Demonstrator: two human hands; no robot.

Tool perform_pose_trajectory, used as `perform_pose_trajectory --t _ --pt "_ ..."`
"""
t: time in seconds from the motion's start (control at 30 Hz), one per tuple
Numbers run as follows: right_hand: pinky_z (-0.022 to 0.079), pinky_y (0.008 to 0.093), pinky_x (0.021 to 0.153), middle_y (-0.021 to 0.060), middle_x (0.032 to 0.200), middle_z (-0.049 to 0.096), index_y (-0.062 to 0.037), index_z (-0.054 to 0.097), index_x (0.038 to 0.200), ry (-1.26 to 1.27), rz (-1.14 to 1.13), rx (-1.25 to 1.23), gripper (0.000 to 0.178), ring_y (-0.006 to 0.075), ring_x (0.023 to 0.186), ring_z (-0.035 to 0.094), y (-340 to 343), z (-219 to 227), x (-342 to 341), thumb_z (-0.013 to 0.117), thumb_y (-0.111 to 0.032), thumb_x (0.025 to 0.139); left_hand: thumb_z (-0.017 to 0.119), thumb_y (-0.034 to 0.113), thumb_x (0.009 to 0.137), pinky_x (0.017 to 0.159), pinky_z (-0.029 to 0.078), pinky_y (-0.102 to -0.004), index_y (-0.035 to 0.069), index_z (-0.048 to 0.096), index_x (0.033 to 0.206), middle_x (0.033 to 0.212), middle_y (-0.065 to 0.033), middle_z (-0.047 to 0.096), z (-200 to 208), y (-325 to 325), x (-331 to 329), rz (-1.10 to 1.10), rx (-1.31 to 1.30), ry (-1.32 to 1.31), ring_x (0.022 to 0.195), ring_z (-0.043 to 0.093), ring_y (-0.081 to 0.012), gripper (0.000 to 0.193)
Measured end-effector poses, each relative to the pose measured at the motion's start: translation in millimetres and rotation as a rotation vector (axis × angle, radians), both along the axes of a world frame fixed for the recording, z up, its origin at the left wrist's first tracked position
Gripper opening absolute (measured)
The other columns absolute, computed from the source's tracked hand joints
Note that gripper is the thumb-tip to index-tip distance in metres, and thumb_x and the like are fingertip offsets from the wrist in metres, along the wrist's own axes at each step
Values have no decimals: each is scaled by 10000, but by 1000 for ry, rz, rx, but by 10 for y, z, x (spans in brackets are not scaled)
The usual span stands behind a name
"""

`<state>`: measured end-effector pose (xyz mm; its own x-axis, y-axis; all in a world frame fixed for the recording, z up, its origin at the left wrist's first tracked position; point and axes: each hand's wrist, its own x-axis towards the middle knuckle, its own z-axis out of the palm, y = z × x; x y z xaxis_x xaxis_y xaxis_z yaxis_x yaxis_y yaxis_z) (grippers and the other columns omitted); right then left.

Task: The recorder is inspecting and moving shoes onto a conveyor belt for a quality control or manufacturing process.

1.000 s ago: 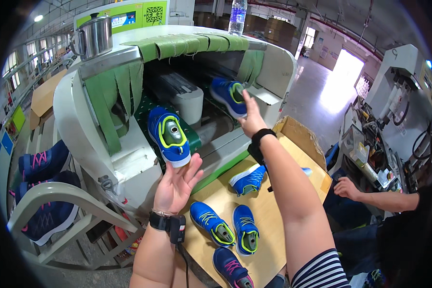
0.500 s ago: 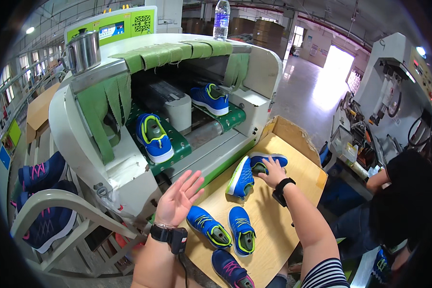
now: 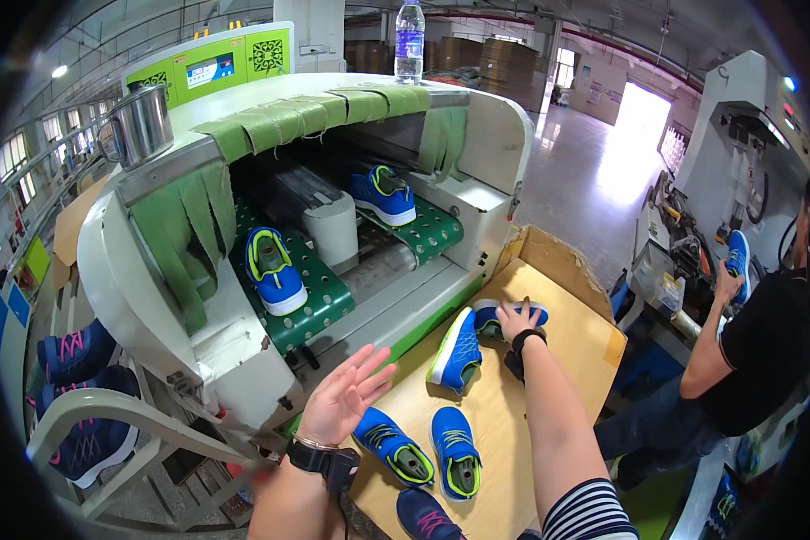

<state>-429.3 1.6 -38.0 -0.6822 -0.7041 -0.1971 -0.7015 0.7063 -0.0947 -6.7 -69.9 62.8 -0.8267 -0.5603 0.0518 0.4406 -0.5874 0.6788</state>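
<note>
My right hand (image 3: 516, 319) rests on a blue shoe (image 3: 504, 316) lying on the cardboard-topped table (image 3: 567, 360), next to another blue shoe with a lime sole (image 3: 457, 351) tipped on its side. My left hand (image 3: 344, 396) hovers open, palm up, just in front of the green conveyor machine (image 3: 243, 180), holding nothing. On the machine's two green belts sit a blue shoe at the left (image 3: 274, 269) and a blue shoe further back (image 3: 383, 193). A pair of blue and lime shoes (image 3: 423, 450) lies on the table near me.
A person in a black shirt (image 3: 738, 360) works at a machine on the right, holding a blue shoe (image 3: 738, 255). A metal pot (image 3: 142, 124) and a water bottle (image 3: 409, 40) stand atop the conveyor machine. Dark purple shoes (image 3: 81, 396) sit on a rack at left.
My right hand has drawn back from the rear belt, leaving a shoe there, and come down onto the shoe on the table. The left belt's shoe has moved inward; my left hand stays open.
</note>
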Motion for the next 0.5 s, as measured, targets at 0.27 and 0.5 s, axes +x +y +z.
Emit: perform_pose_trajectory --t 0.27,0.5 --pt "240 610 1086 222 1396 371 -138 584 1189 -32 -338 -564 462 430 1271 371 216 -117 -58 554 -482 883 460 285 1002 1078 375 -449 15 319 1471 1494 -201 382 -43 -45 79 17 -45 -45 1309 465 -331 559" --pt "521 425 869 278 1328 466 -88 159 1497 -1017 -508 -768 992 325 1083 583 1246 228 634 777 -233 735 433 313 1012 1079 376 -435 47 342 1471 1502 -162 387 -51 -33 64 -14 -52 -37 1310 466 -290 539"
